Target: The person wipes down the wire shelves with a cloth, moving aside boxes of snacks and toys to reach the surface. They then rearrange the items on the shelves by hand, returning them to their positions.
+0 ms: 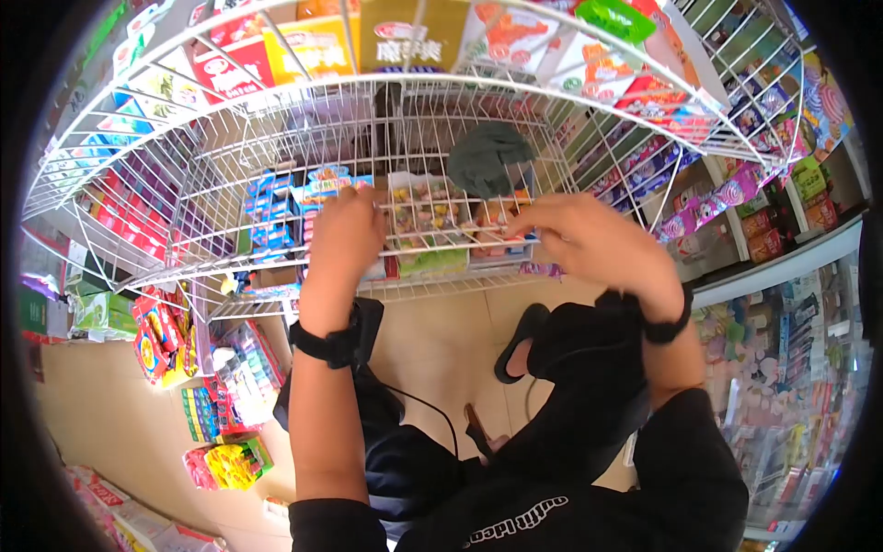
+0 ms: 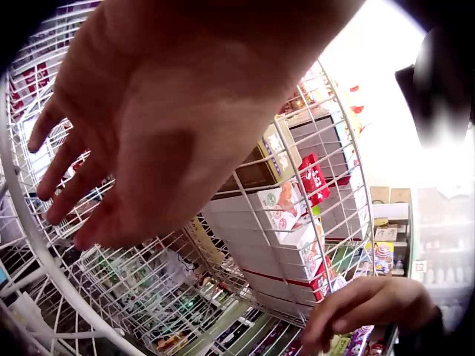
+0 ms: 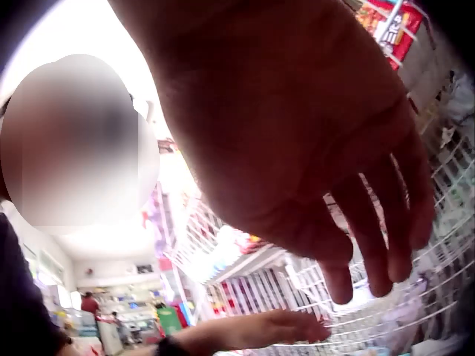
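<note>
Over the near side of a white wire basket, my left hand reaches in beside blue packets. Its fingers look extended and spread in the left wrist view, the palm holding nothing visible. My right hand is above the basket's right part, near an orange packet; fingers hang slightly bent and apart in the right wrist view, the palm bare. Between the hands lie clear-wrapped sweets. Behind them is a dark green crumpled bag. Whether either hand touches the wires, I cannot tell.
An upper wire rack holds upright snack packs. Purple packets hang on the right, above a glass-like case. On the floor at left stand red packs and yellow packs. My knees are below the basket.
</note>
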{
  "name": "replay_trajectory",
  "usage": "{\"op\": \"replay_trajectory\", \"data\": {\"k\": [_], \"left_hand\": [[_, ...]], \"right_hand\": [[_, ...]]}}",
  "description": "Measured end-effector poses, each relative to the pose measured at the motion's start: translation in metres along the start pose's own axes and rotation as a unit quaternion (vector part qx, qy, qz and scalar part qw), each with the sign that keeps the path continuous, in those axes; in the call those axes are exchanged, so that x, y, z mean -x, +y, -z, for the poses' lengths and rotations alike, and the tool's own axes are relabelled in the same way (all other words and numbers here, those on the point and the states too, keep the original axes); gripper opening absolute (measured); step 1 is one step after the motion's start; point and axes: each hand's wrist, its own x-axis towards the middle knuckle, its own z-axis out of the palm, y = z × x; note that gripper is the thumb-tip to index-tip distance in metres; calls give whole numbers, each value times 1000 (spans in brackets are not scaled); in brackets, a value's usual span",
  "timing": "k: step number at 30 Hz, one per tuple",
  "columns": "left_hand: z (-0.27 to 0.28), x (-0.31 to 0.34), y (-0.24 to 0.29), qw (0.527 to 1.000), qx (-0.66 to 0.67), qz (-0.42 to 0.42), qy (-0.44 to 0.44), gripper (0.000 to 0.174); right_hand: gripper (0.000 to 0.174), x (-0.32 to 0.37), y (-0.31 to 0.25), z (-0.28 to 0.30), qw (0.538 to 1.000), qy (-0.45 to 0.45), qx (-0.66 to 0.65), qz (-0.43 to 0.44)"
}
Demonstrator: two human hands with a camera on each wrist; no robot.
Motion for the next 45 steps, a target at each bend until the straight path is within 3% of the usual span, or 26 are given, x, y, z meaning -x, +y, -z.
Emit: {"op": "replay_trajectory", "data": {"k": [1,3,4,5,7,8,10,12,14,16,18,20,21,22,26,29,31,34,36,39,41,44,45], "left_hand": [[4,3,2,1000,1,-2,5,20],[9,8,6,993,-50,35,-105,41],[6,10,4,993,-47,35,-102,41],[0,13,0,995,-35,12,-95,52],[1,17,0,993,-49,0,-105,72],[3,19,2,993,-53,2,-105,72],[5,21,6,987,-99,-6,-129,69],[7,20,10,985,-97,-1,-143,70],[8,19,14,987,-57,-15,-152,70],[3,20,14,989,-59,-20,-137,70],[5,21,15,990,-55,-22,-124,70],[7,22,16,991,-49,-30,-123,69],[7,22,17,989,-58,-27,-134,68],[6,22,19,987,-65,-27,-143,67],[2,26,30,985,-54,-47,-154,63],[-1,27,40,989,-63,-74,-111,58],[2,26,50,982,-66,-61,-166,54],[-5,29,58,982,-55,-72,-163,49],[-4,29,64,978,-53,-70,-187,47],[-8,28,64,977,-45,-74,-193,38],[-12,27,60,980,-39,-75,-180,31],[-19,27,55,980,-43,-84,-173,20],[-20,26,53,982,-28,-90,-162,16]], "right_hand": [[26,-11,17,6,998,-57,17,-36],[25,-34,60,13,985,-139,51,-93],[26,-48,85,11,978,-162,69,-111],[26,-62,108,7,978,-162,72,-111],[42,-93,150,-5,955,-216,116,-167],[42,-107,174,-16,956,-215,114,-164],[61,-130,217,-39,975,-156,68,-142],[79,-148,224,-50,970,-154,84,-170],[82,-156,219,-65,959,-159,139,-187],[63,-159,236,-88,974,-74,168,-135],[49,-167,250,-88,979,-87,176,-51],[44,-158,259,-78,987,47,43,-150],[35,-148,268,-63,971,149,-172,-69],[41,-152,309,-41,950,44,86,-297],[42,-73,297,0,890,297,172,-300],[43,-47,284,16,871,382,176,-252],[44,-43,277,18,877,397,170,-212],[45,-61,276,-2,922,322,127,-176],[48,-85,332,-26,958,132,76,-243],[58,-108,299,-56,967,93,47,-234],[61,-121,303,-80,975,-62,86,-198],[60,-126,306,-86,981,-30,107,-157],[56,-123,304,-81,974,-88,107,-179]]}}
